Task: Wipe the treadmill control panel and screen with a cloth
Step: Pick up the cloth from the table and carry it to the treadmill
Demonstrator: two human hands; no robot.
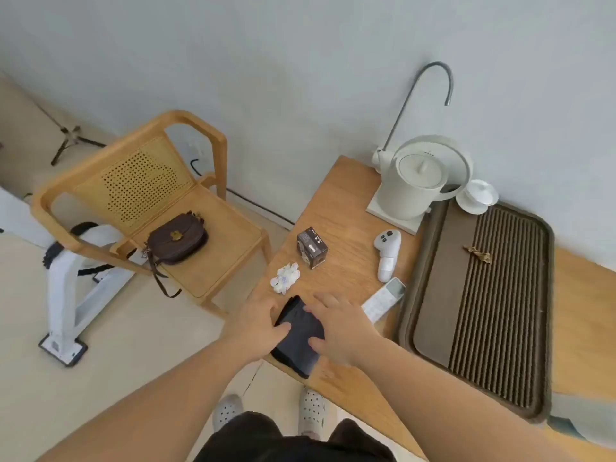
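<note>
A dark folded cloth (298,341) lies at the near left corner of the wooden table (340,208). My left hand (258,323) rests on the cloth's left edge, fingers spread over it. My right hand (340,325) lies flat on its right side, fingers apart and thumb on the cloth. Neither hand has lifted it. Part of a white machine frame (66,295) stands on the floor at the left; no control panel or screen shows.
On the table are a crumpled tissue (285,277), a small dark box (312,247), a white controller (386,253), a white remote (383,300), a kettle (420,181), a lidded cup (478,195) and a brown tea tray (480,305). A wooden chair (150,201) holds a brown bag (176,240).
</note>
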